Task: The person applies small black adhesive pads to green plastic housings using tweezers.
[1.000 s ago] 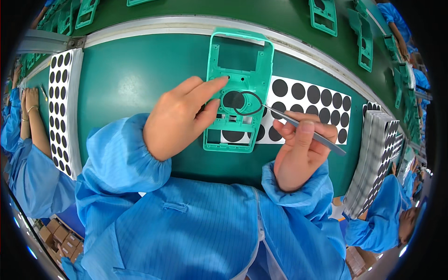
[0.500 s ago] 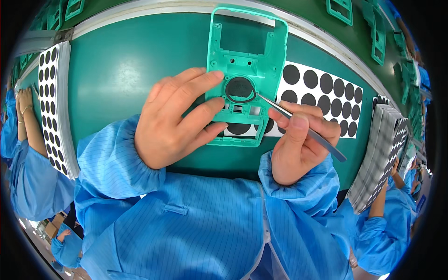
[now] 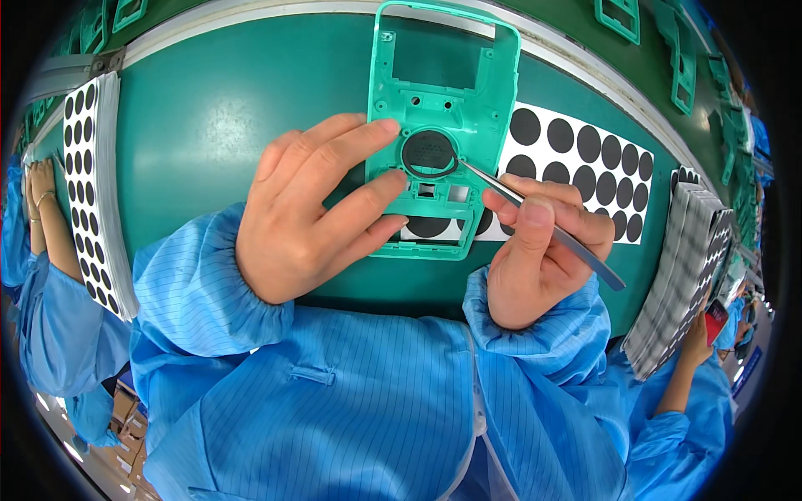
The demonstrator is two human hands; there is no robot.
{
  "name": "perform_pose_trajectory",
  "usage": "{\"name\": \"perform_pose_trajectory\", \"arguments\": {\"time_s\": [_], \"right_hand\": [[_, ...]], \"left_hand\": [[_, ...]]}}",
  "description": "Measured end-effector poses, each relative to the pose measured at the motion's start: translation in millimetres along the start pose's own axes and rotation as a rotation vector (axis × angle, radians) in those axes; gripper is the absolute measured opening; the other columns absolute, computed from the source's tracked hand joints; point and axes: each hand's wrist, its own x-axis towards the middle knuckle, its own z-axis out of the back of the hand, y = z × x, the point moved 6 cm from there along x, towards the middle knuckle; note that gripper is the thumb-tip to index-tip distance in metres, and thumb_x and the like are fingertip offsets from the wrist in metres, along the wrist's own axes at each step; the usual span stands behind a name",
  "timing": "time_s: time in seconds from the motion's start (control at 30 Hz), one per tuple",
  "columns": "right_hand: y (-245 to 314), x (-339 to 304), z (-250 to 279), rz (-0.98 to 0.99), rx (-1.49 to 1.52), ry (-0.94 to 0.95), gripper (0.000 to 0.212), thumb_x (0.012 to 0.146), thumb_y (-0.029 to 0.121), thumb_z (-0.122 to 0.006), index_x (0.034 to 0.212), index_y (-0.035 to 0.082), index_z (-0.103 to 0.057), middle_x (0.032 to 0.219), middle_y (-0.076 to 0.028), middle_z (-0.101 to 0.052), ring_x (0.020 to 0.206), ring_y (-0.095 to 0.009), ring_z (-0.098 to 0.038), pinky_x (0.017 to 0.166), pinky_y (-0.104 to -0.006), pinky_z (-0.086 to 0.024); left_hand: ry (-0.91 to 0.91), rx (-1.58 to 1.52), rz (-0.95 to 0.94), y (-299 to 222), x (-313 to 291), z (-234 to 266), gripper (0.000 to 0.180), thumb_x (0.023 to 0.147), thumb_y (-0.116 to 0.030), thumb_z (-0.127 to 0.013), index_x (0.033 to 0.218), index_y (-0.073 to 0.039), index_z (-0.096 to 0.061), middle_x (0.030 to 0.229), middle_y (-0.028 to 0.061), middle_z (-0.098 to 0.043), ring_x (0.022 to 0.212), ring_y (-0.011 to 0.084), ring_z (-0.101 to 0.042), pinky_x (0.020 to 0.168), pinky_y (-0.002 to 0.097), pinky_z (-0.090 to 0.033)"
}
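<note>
A green plastic housing [image 3: 493, 125] lies before me with its ribbed inside facing up. In its round recess sits a black perforated disc [image 3: 428, 152], with a thin black ring [image 3: 433, 175] along its lower and right edge. Stretched over the housing's left side, my left hand [image 3: 322, 209] has its fingers apart and fingertips resting beside the recess. My right hand [image 3: 543, 242] pinches metal tweezers [image 3: 493, 181]; their tips meet the ring's right side. Whether they grip it or only touch it is too small to tell.
Under the housing lies a white sheet of black round stickers [image 3: 589, 171]. Stacks of such sheets stand left [image 3: 92, 192] and right [image 3: 677, 275] on the green tabletop [image 3: 234, 100]. A metal rail [image 3: 276, 17] borders the far side. Co-workers' arms [image 3: 57, 221] show at both sides.
The ring's lower part has come closer to the disc, and the green gap inside it has narrowed. My hands stay nearly in place. At right, a co-worker's hand with a red item has appeared.
</note>
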Motion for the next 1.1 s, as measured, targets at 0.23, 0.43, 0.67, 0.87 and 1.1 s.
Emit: {"name": "perform_pose_trajectory", "arguments": {"time_s": [0.23, 0.43, 0.67, 0.87, 1.1], "right_hand": [[-1.1, -0.4, -0.8, -0.018, -0.010, -0.006, 0.022, 0.080, -0.005, -0.051, 0.094, 0.000, -0.034, 0.087, -0.024, -0.055, 0.068, -0.020, -0.061, 0.062, -0.0247, -0.052], [-0.5, -0.7, -0.8, -0.010, 0.003, -0.009, 0.022, 0.080, -0.006, -0.051, 0.093, 0.000, -0.035, 0.087, -0.024, -0.055, 0.068, -0.020, -0.061, 0.061, -0.0240, -0.051], [-1.6, 0.5, -4.2, -0.052, -0.005, -0.044, 0.023, 0.078, -0.008, -0.051, 0.092, 0.000, -0.035, 0.086, -0.024, -0.056, 0.065, -0.017, -0.060, 0.058, -0.0217, -0.050], [-0.8, 1.0, -5.2, -0.083, -0.107, -0.009, 0.022, 0.078, -0.008, -0.053, 0.090, 0.000, -0.036, 0.086, -0.022, -0.056, 0.058, -0.010, -0.054, 0.049, -0.0159, -0.042], [1.5, 1.0, -8.8, -0.030, -0.181, 0.006, 0.022, 0.077, -0.008, -0.055, 0.090, 0.000, -0.038, 0.088, -0.022, -0.056, 0.059, -0.010, -0.054, 0.051, -0.0173, -0.042]], "left_hand": [[-0.003, 0.001, 0.001, 0.6, -0.1, 0.1, 0.039, 0.051, -0.013, -0.073, 0.088, -0.007, -0.062, 0.114, 0.0125, -0.049, 0.095, 0.0302, -0.051, 0.075, 0.0362, -0.041], [-0.007, -0.004, -0.002, 0.7, -0.4, -0.3, 0.040, 0.051, -0.012, -0.073, 0.089, -0.007, -0.062, 0.114, 0.0126, -0.049, 0.095, 0.0303, -0.051, 0.075, 0.0360, -0.041], [-0.004, -0.007, -0.002, 1.1, -1.1, 0.5, 0.041, 0.050, -0.012, -0.073, 0.089, -0.007, -0.062, 0.113, 0.0132, -0.049, 0.096, 0.0306, -0.051, 0.076, 0.0364, -0.041], [-0.002, -0.008, 0.000, 0.1, -0.5, 0.2, 0.041, 0.050, -0.011, -0.073, 0.090, -0.006, -0.062, 0.113, 0.0133, -0.049, 0.096, 0.0309, -0.051, 0.076, 0.0362, -0.042], [0.023, -0.019, 0.017, -1.2, 1.9, 1.5, 0.045, 0.054, -0.014, -0.072, 0.097, -0.008, -0.061, 0.111, 0.0130, -0.048, 0.096, 0.0311, -0.049, 0.076, 0.0373, -0.041]]}}
